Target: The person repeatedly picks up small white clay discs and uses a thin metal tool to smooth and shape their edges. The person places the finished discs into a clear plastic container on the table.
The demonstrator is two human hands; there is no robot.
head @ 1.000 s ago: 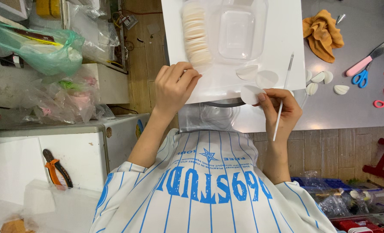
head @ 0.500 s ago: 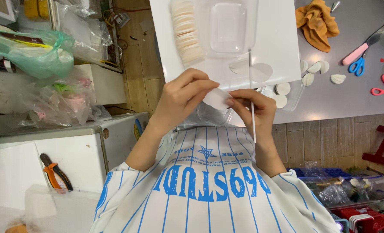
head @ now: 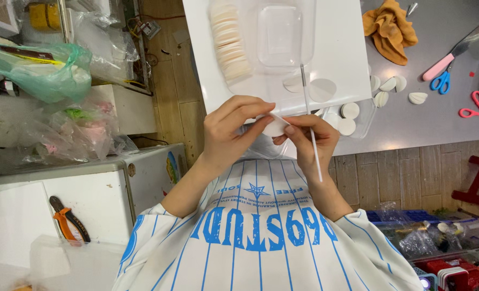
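Both my hands meet in front of my chest, just below the edge of a white board (head: 352, 48). My left hand (head: 231, 132) and my right hand (head: 306, 141) pinch one thin white round dough disc (head: 276, 127) between their fingertips. My right hand also grips a thin white stick (head: 310, 124) that points up over the board. On the board stand a row of stacked round discs (head: 229, 40) and a clear plastic tub (head: 280, 32). Two loose discs (head: 323, 89) lie near the board's front edge.
On the grey metal table (head: 444, 129) lie small round pieces (head: 350, 110), folded white pieces (head: 390, 83), an orange cloth (head: 390, 27), a pink-handled knife (head: 446, 62), blue scissors (head: 440, 81) and red scissors (head: 473, 110). At left are a green plastic bag (head: 45, 70) and orange pliers (head: 67, 221).
My left hand left the board's edge and joined my right hand. The disc, held before by my right hand alone, is now pinched by both, nearer my chest.
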